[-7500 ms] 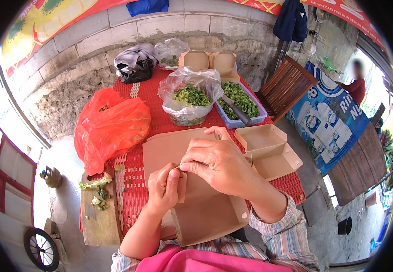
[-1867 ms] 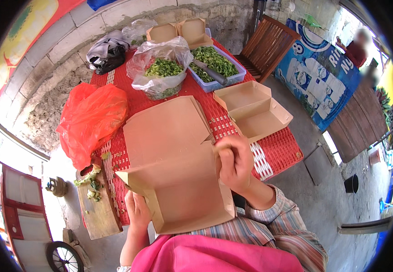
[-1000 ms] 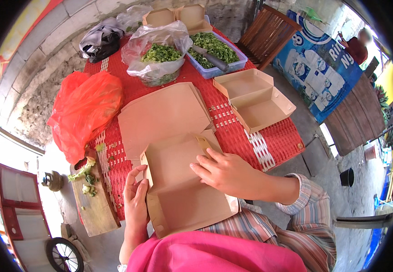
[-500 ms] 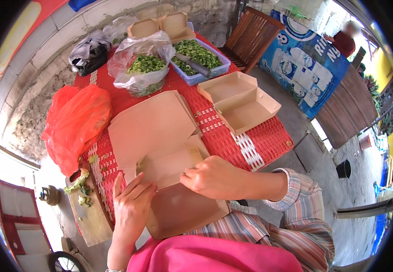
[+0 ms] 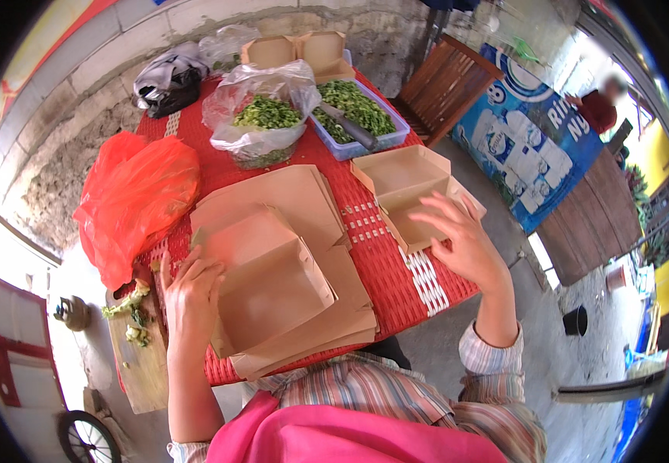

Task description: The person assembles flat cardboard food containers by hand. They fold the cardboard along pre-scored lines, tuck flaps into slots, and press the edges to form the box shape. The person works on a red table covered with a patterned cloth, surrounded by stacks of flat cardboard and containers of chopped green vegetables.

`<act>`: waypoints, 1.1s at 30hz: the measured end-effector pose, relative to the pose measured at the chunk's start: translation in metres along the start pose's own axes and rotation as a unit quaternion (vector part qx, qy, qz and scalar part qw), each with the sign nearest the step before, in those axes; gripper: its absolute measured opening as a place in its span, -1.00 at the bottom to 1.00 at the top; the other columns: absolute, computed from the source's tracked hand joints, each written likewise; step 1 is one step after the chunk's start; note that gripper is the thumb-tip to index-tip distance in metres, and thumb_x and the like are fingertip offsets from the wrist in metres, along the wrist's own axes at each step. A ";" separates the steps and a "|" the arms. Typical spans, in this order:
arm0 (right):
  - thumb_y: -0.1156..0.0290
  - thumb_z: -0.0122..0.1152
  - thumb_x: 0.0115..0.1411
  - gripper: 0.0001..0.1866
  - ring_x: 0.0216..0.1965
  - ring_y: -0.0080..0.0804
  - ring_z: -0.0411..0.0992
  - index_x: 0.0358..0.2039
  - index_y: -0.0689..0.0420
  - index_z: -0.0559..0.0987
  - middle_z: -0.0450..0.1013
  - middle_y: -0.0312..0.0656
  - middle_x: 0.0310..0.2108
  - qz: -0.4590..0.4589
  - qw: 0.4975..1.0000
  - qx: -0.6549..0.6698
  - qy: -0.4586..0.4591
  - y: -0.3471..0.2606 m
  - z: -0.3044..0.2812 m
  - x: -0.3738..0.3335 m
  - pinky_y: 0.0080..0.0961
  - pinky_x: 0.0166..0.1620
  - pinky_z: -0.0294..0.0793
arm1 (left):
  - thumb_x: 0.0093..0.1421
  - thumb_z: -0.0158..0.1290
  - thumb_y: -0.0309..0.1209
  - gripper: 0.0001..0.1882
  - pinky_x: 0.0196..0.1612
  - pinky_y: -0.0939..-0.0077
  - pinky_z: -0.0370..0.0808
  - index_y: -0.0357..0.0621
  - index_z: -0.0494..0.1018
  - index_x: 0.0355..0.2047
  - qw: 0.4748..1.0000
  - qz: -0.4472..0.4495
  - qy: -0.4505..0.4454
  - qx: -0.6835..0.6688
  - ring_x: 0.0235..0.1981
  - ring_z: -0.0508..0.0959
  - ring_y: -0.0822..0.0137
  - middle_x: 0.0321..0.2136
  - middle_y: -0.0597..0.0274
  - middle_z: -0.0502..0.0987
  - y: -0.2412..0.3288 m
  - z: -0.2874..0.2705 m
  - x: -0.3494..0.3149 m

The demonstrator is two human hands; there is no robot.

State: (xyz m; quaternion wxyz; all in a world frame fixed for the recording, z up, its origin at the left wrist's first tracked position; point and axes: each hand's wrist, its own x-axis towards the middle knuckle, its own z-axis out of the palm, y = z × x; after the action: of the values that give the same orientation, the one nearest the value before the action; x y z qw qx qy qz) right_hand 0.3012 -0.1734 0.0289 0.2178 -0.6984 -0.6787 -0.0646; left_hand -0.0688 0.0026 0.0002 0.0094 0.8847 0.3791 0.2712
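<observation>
A brown cardboard food box (image 5: 269, 293) stands unfolded on a stack of flat cardboard blanks (image 5: 342, 289), its lid part tilted up at the far side and slightly blurred. My left hand (image 5: 193, 287) is at the box's left side, fingers stretched and apart; whether it touches the wall I cannot tell. My right hand (image 5: 458, 239) is open with fingers spread, over the near right part of a second open cardboard box (image 5: 400, 170). Whether its fingertips meet that box is unclear.
On the red woven table (image 5: 365, 266) are a clear bag of chopped greens (image 5: 266, 116), a blue tub (image 5: 400, 135) of greens with a knife (image 5: 350, 126) across it, and a red plastic bag (image 5: 138, 201). A cutting board (image 5: 138, 363) with scraps lies left. A wooden chair (image 5: 450, 85) stands behind.
My right hand has left the near box, moved right and opened over the second box. The near box has shifted left, with its walls now standing. My left hand stays beside it.
</observation>
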 end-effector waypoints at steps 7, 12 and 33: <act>0.50 0.20 0.08 -0.87 -0.21 -0.22 0.50 -0.32 0.16 0.62 0.54 -0.21 -0.36 0.003 1.000 0.000 0.028 0.034 0.026 -0.025 -0.19 0.12 0.33 | 0.14 0.12 -0.48 -0.72 0.33 0.03 0.10 -0.18 0.53 -0.11 0.996 -0.083 0.025 -0.009 0.19 0.38 0.07 0.02 0.07 0.47 0.011 -0.008 -0.004; 0.50 0.19 -0.01 -0.80 -0.31 -0.29 0.49 -0.31 0.10 0.62 0.53 -0.27 -0.39 -0.101 0.987 0.002 0.126 -0.029 0.011 -0.003 -0.34 -0.18 0.43 | 0.17 0.00 -0.61 -0.45 0.25 0.14 0.28 -0.14 0.28 0.21 0.974 -0.179 0.048 -0.130 0.24 0.27 -0.15 0.20 -0.14 0.26 0.006 -0.003 -0.023; 0.33 0.07 0.05 -0.51 -0.34 -0.48 0.37 0.05 0.00 0.55 0.42 -0.40 -0.30 -0.358 0.932 0.039 -0.036 -0.169 0.076 0.021 -0.55 -0.27 0.40 | 0.24 -0.02 -0.52 -0.29 0.21 0.27 0.30 -0.17 0.01 0.37 0.717 -0.183 0.179 -0.648 0.16 0.40 0.24 0.19 0.02 0.31 0.032 -0.016 0.024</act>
State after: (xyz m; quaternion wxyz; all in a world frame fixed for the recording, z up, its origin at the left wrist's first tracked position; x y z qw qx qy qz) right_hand 0.1220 -0.1271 0.0050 0.1828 -0.4016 -0.8932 -0.0866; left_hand -0.0422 -0.0068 0.0322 0.5618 0.5110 0.2595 0.5966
